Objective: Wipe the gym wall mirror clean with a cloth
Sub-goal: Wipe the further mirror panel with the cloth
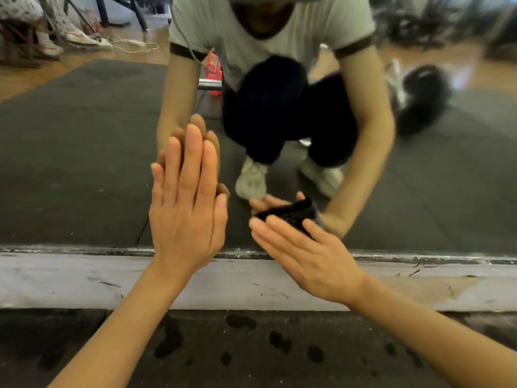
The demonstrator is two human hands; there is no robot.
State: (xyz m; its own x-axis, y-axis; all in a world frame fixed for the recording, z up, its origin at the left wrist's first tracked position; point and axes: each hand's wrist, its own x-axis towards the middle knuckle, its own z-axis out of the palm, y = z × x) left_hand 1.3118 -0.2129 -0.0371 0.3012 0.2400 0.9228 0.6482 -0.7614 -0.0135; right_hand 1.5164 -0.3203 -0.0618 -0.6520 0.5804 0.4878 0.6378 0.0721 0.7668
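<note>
The wall mirror (84, 163) fills the upper part of the view and reflects a crouching person. My left hand (190, 203) lies flat on the glass, fingers straight and pointing up. My right hand (305, 247) presses a dark folded cloth (291, 212) against the lower glass with straight fingers. The cloth shows past my fingertips, just above the mirror's bottom edge.
A pale scuffed ledge (84, 281) runs below the mirror's bottom edge. Below it lies a dark floor mat (251, 351) with wet spots. The reflection shows a dark mat, wooden floor, cables and gym gear behind me.
</note>
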